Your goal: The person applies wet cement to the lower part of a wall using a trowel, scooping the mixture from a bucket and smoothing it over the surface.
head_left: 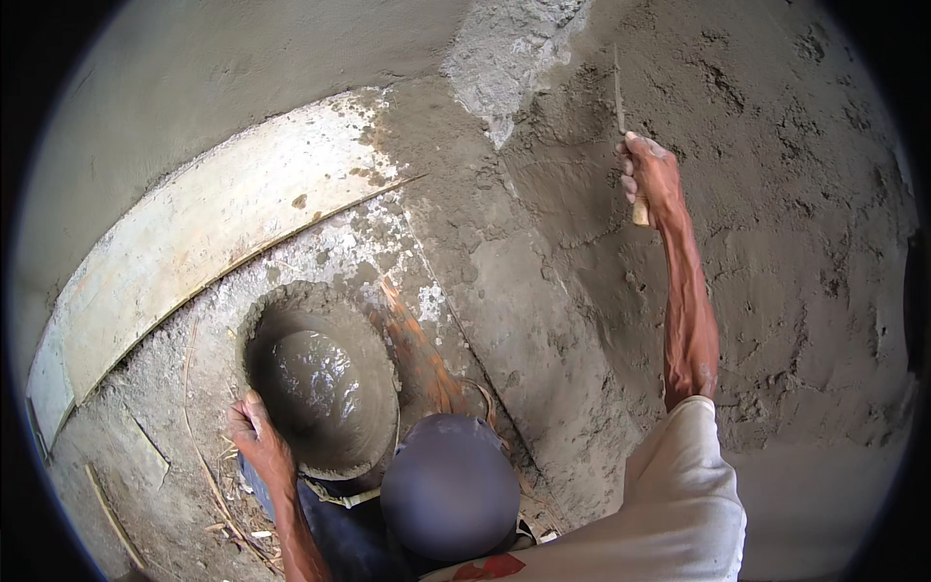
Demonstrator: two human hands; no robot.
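Note:
My left hand (260, 435) is closed on the near-left rim of a round, mortar-crusted bucket (386, 407). Wet grey mortar (315, 373) glistens inside it, and the bucket tilts toward me. Up at the right, my right hand (651, 177) is wrapped round the wooden handle of a trowel (619, 92). The blade shows edge-on as a thin line against the rough, freshly plastered wall (756, 194); whether it touches the plaster I cannot tell.
A long pale board (233, 199), spattered with mortar, lies along the smoother left wall (213, 68). A whitish bare patch (514, 63) shows between plastered areas. Wood scraps and a thin stick (114, 514) litter the floor. A dark rounded shape (451, 490) sits beside the bucket.

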